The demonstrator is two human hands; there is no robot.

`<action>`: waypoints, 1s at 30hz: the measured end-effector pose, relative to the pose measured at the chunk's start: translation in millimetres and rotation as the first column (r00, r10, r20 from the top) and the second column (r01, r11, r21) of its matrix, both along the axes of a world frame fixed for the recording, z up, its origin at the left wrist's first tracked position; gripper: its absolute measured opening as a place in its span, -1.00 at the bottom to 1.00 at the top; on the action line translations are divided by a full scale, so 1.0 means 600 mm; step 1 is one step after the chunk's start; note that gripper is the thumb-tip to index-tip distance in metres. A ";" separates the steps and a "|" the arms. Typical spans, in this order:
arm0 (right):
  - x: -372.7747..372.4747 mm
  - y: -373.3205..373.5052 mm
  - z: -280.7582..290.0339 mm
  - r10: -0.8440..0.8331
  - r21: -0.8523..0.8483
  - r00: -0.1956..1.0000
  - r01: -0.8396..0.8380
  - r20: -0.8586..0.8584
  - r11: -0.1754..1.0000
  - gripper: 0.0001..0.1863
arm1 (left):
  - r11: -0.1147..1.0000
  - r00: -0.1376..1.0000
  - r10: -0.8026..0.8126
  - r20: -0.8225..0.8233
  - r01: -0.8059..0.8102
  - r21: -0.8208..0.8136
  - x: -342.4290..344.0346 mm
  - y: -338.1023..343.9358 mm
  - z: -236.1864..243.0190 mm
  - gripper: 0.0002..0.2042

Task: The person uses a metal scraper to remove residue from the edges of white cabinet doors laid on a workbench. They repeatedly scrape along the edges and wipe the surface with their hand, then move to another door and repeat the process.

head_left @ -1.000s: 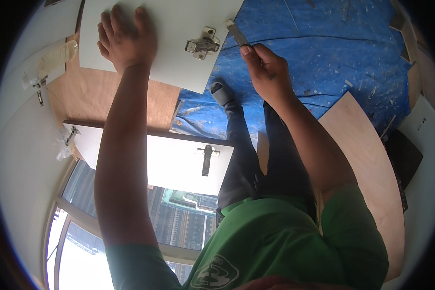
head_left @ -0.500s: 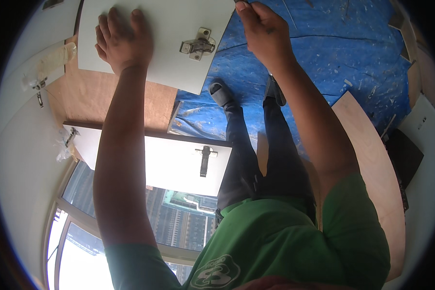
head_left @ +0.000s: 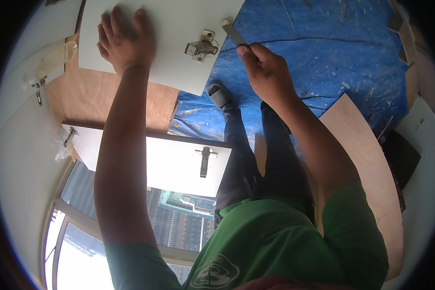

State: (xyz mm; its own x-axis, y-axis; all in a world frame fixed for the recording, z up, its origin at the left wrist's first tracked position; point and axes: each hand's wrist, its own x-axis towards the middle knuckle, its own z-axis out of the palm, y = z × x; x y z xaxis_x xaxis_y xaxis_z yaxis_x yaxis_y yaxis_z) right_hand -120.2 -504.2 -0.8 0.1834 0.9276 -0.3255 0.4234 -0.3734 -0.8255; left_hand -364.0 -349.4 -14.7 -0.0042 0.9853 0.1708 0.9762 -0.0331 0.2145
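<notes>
Palm down, my left hand (head_left: 127, 42) lies with its fingers spread on a white cabinet door panel (head_left: 174, 21). A metal concealed hinge (head_left: 202, 47) is fixed on that panel, close to its right edge. Closed in my right hand (head_left: 269, 72) is a narrow, flat grey metal tool, which looks like a flat file (head_left: 234, 34). Its pale far end meets the panel's right edge, just above the hinge. My fingers hide the tool's other end.
A second white door panel (head_left: 179, 159) with a hinge (head_left: 205, 162) stands below the plywood surface (head_left: 130, 99). Blue sheeting (head_left: 319, 48) with debris covers the floor under my sandals (head_left: 220, 94). A curved plywood sheet (head_left: 367, 159) leans at the right, and a window (head_left: 82, 241) is at lower left.
My right hand has come down and nearer along the panel's edge, bringing the file into view. The panel has shifted slightly right, while my left hand stays flat on it.
</notes>
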 end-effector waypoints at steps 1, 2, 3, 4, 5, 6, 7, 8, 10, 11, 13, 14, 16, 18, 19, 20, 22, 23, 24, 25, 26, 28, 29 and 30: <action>0.006 0.007 0.005 -0.003 -0.028 1.000 0.003 -0.001 1.000 -0.61 | 1.000 1.000 0.000 0.005 0.000 -0.003 0.002 0.002 -0.001 -0.28; 0.011 0.021 0.015 -0.003 -0.059 1.000 0.003 -0.010 0.998 -0.60 | 1.000 1.000 0.003 0.002 -0.003 -0.008 0.000 0.002 0.002 -0.28; 0.015 0.035 0.020 -0.004 -0.089 1.000 0.002 -0.019 0.996 -0.60 | 1.000 1.000 0.007 -0.001 -0.007 -0.013 -0.002 0.002 0.003 -0.29; 0.026 0.063 0.000 -0.036 -0.010 0.997 0.036 -0.075 0.999 -0.57 | 1.000 1.000 0.007 -0.004 -0.007 -0.009 -0.003 0.003 0.002 -0.29; 0.032 0.083 0.000 -0.029 0.003 0.999 0.030 -0.043 1.000 -0.57 | 1.000 1.000 0.006 -0.006 -0.006 -0.005 -0.005 0.004 -0.002 -0.29; 0.038 0.100 0.004 -0.022 0.015 1.000 0.023 -0.011 1.000 -0.56 | 1.000 1.000 0.006 -0.009 -0.006 -0.001 -0.006 0.004 -0.006 -0.29; 0.037 0.110 0.007 -0.013 0.027 1.000 0.013 0.015 1.000 -0.55 | 1.000 1.000 0.007 -0.020 -0.007 -0.004 -0.010 0.002 -0.003 -0.29; 0.027 0.089 0.008 -0.036 -0.007 0.999 0.036 0.019 0.999 -0.55 | 1.000 1.000 0.008 -0.025 -0.008 -0.005 -0.009 0.001 -0.002 -0.29; 0.006 0.022 0.008 0.037 -0.013 0.999 -0.037 0.031 0.999 -0.55 | 1.000 1.000 0.009 -0.020 -0.009 -0.001 -0.009 0.002 -0.004 -0.29; 0.004 0.006 0.011 0.070 -0.018 0.997 -0.069 0.043 0.997 -0.55 | 1.000 1.000 0.005 -0.008 -0.005 0.004 -0.005 0.002 -0.009 -0.29; 0.013 0.022 0.010 0.035 0.017 0.999 -0.036 0.042 0.999 -0.56 | 1.000 1.000 0.004 0.002 -0.004 0.006 -0.001 0.002 -0.007 -0.28; 0.024 0.056 0.003 0.008 0.042 0.999 -0.009 0.046 0.999 -0.57 | 1.000 1.000 0.004 0.004 -0.004 0.004 0.000 0.002 -0.003 -0.28; 0.042 0.119 -0.003 -0.033 0.099 0.998 0.028 0.050 0.995 -0.58 | 1.000 1.000 0.007 -0.001 -0.007 0.000 -0.004 0.001 0.001 -0.28; 0.035 0.111 0.003 -0.035 0.038 0.998 0.033 0.046 0.999 -0.60 | 1.000 1.000 0.005 -0.007 -0.005 -0.003 -0.006 0.002 -0.001 -0.28; 0.029 0.102 0.008 -0.032 0.009 0.999 0.032 0.042 0.999 -0.60 | 1.000 1.000 0.011 -0.010 -0.011 0.001 -0.009 0.002 -0.003 -0.27; 0.020 0.066 0.007 0.041 0.112 0.993 -0.053 0.108 0.992 -0.63 | 1.000 1.000 0.013 -0.007 -0.013 0.004 -0.008 0.001 -0.007 -0.27; 0.002 0.016 0.019 0.107 0.039 0.994 -0.108 0.012 0.993 -0.64 | 1.000 1.000 0.010 -0.004 -0.010 0.009 -0.007 0.002 -0.009 -0.27; 0.000 0.010 0.024 0.114 0.006 0.992 -0.114 -0.049 0.993 -0.62 | 1.000 1.000 0.002 -0.005 -0.002 0.010 -0.007 0.001 -0.008 -0.27; 0.009 0.019 0.024 -0.027 -0.083 0.975 0.009 -0.222 0.996 -0.62 | 1.000 1.000 -0.006 -0.007 0.006 0.011 -0.007 0.000 -0.008 -0.27; 0.020 0.047 0.037 -0.178 -0.190 0.909 0.112 -0.376 0.975 -0.61 | 1.000 1.000 -0.001 -0.008 0.001 0.010 -0.008 0.000 -0.006 -0.27; 0.029 0.072 0.042 -0.333 -0.311 0.801 0.194 -0.498 0.931 -0.61 | 1.000 1.000 0.002 -0.006 -0.002 0.009 -0.008 0.001 -0.007 -0.27; 0.037 0.110 0.025 -0.310 -0.180 0.811 0.253 -0.497 0.951 -0.61 | 1.000 1.000 0.006 -0.005 -0.006 0.011 -0.006 0.002 -0.009 -0.26; 0.036 0.122 0.016 -0.298 -0.115 0.816 0.279 -0.496 0.954 -0.62 | 1.000 1.000 0.011 -0.007 -0.011 0.014 -0.005 0.002 -0.009 -0.26; 0.030 0.129 0.009 -0.311 -0.118 0.821 0.291 -0.479 0.949 -0.63 | 1.000 1.000 0.015 -0.008 -0.015 0.016 -0.005 0.002 -0.008 -0.26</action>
State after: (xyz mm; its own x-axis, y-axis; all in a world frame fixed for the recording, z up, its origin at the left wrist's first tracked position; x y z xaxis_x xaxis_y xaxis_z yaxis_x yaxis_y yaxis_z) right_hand -102.2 -426.8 4.6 0.2611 0.8375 -0.4800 -0.1665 -0.4508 -0.8770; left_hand -366.7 -348.1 -19.4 -0.0173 0.9822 0.1869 0.9782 -0.0220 0.2063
